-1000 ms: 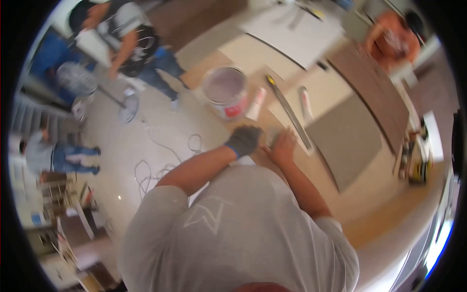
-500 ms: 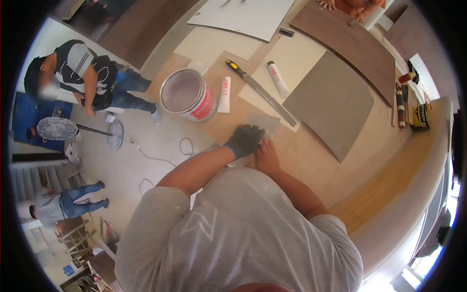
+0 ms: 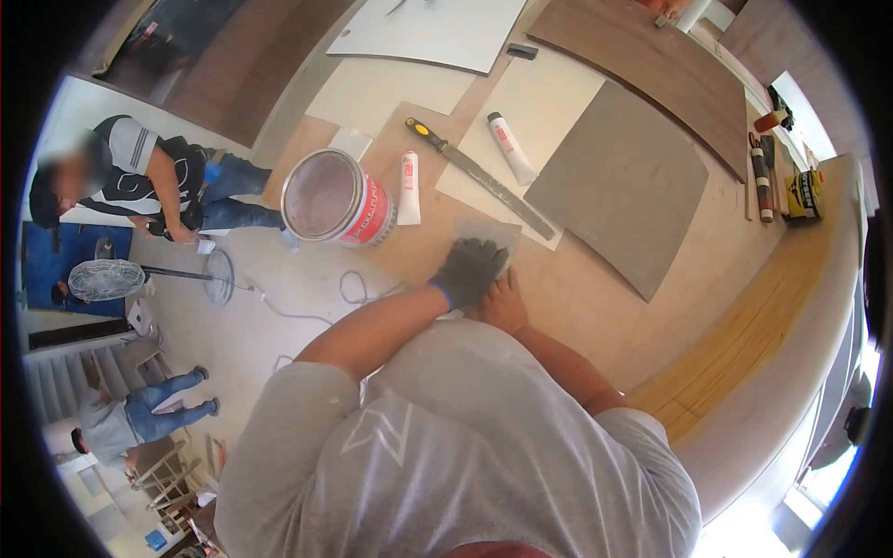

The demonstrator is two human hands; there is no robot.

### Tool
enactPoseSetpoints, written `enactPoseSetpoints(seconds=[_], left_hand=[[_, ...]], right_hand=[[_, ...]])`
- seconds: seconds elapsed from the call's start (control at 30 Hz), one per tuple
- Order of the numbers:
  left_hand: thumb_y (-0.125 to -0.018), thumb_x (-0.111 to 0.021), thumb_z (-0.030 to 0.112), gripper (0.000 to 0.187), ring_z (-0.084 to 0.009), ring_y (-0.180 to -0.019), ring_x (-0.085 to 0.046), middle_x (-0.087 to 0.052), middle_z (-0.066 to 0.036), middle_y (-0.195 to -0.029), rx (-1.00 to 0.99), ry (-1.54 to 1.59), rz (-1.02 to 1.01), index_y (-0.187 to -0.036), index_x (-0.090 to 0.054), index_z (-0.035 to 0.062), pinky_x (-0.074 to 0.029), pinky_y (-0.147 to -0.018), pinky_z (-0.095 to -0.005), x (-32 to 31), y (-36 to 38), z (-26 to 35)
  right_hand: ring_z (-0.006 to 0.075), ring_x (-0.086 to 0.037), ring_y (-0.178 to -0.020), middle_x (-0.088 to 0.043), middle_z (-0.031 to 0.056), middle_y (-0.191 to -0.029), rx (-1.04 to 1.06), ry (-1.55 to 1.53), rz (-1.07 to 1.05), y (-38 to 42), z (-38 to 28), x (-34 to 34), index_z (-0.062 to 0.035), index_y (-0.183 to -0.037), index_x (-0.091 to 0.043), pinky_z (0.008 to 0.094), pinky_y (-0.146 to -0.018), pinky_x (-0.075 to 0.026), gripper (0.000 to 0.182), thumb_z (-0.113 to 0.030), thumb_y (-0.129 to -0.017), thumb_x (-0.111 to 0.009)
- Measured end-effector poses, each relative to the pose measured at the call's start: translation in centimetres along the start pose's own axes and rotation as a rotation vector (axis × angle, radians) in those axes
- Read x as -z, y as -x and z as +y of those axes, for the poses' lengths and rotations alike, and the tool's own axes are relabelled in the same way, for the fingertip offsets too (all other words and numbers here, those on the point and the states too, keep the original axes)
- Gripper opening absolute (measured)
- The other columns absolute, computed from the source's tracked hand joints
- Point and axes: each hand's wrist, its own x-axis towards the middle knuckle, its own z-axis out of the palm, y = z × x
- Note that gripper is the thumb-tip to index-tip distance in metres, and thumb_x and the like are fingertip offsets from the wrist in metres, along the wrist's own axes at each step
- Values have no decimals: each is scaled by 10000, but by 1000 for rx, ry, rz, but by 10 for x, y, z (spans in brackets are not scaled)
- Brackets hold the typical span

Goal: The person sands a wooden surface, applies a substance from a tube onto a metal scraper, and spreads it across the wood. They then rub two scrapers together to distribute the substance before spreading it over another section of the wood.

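My left hand (image 3: 472, 272), in a dark grey glove with a blue cuff, is curled over a thin greyish see-through sheet (image 3: 487, 231) on the tabletop; whatever lies under its fingers is hidden. My bare right hand (image 3: 503, 302) rests just beside the glove, fingers stretched forward and tips near the sheet's edge. Ahead of the hands lie a file (image 3: 484, 181) with a yellow-and-black handle, a white tube (image 3: 409, 189) and another tube (image 3: 512, 149) with a dark cap. A large open paint can (image 3: 374, 216) with a red-and-white label stands to the left.
A grey panel (image 3: 621, 191) and a brown panel (image 3: 651, 79) lie across the tabletop (image 3: 595, 321). A yellow tin (image 3: 803, 195) stands far right. One person (image 3: 153, 177) stands left by a floor fan (image 3: 107, 279); another (image 3: 139, 414) is farther off. A cable (image 3: 298, 314) lies on the floor.
The view has shifted, so the tabletop things sit farther left and higher. Both hands stay close together by the sheet; my right fingers have drawn slightly back toward me.
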Motion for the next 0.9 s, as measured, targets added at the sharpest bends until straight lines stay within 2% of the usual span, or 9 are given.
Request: enactPoseSetpoints(seconds=[0.27, 0.37, 0.47, 0.67, 0.7, 0.77, 0.83, 0.87, 0.9], left_hand=[[-901, -606, 268, 364, -306, -1081, -599, -611, -119, -1172, 11, 35, -37, -1236, -588, 126, -465, -919, -464, 20, -21, 2], [-907, -613, 265, 354, -309, -1078, -615, -619, -109, -1169, 12, -11, -22, -1232, -587, 128, -483, -903, -464, 23, -44, 0], [-888, -625, 259, 378, -305, -1051, -631, -635, -92, -1139, 46, 44, -63, -1238, -589, 121, -498, -869, -467, 22, -31, 2], [-885, -609, 236, 373, -293, -992, -650, -655, -84, -1113, 58, -24, 85, -1237, -598, 112, -523, -830, -443, 21, -51, -5], [-880, -607, 229, 293, -298, -950, -676, -688, -97, -1051, 83, 18, 191, -1146, -648, 112, -536, -811, -443, 13, -49, -5], [-867, -605, 227, 243, -302, -929, -691, -706, -105, -996, 62, 73, 99, -1071, -675, 115, -539, -797, -451, -3, -41, -8], [-856, -601, 225, 201, -307, -901, -707, -720, -115, -947, 78, 130, 109, -998, -696, 120, -542, -788, -455, -8, -19, -16], [-851, -597, 225, 184, -310, -883, -715, -725, -120, -926, 100, 152, 172, -962, -703, 124, -542, -787, -456, -6, -11, -16], [-841, -598, 237, 198, -314, -853, -712, -721, -121, -929, 171, 147, 59, -963, -704, 123, -546, -752, -462, 11, -6, -14]], right_hand=[[391, -412, -1331, -580, 186, -1279, -7, 48, 84, -4, 8, -20, -3, -1223, -663, 668, -1191, -174, 389, -223, -930, -532], [391, -391, -1356, -565, 179, -1306, -49, 11, -175, -7, -2, 9, -16, -1221, -670, 658, -1197, -171, 373, -214, -950, -506], [399, -376, -1376, -568, 177, -1306, -27, 80, 6, -5, 9, -19, -18, -1176, -686, 661, -1196, -173, 357, -239, -966, -499], [403, -359, -1396, -554, 203, -1320, -8, -48, 51, -6, 0, -2, -10, -1117, -685, 668, -1183, -182, 325, -246, -967, -520], [410, -355, -1398, -538, 219, -1333, -18, -69, -1, -7, 6, -4, -9, -1141, -671, 667, -1181, -183, 332, -251, -968, -524], [423, -349, -1400, -506, 251, -1358, -25, -121, -103, -3, 14, -9, -8, -1190, -644, 665, -1177, -186, 352, -260, -971, -532], [457, -330, -1413, -451, 290, -1416, -190, -166, 168, 4, 5, 4, -3, -1241, -607, 661, -1178, -176, 469, -369, -949, -588], [468, -317, -1421, -429, 292, -1445, -173, -103, 121, 0, 12, 1, 1, -1265, -594, 659, -1181, -164, 559, -436, -918, -621], [479, -304, -1429, -407, 294, -1475, -150, -41, 79, -4, 18, -8, 6, -1289, -581, 657, -1184, -153, 651, -502, -887, -654]])
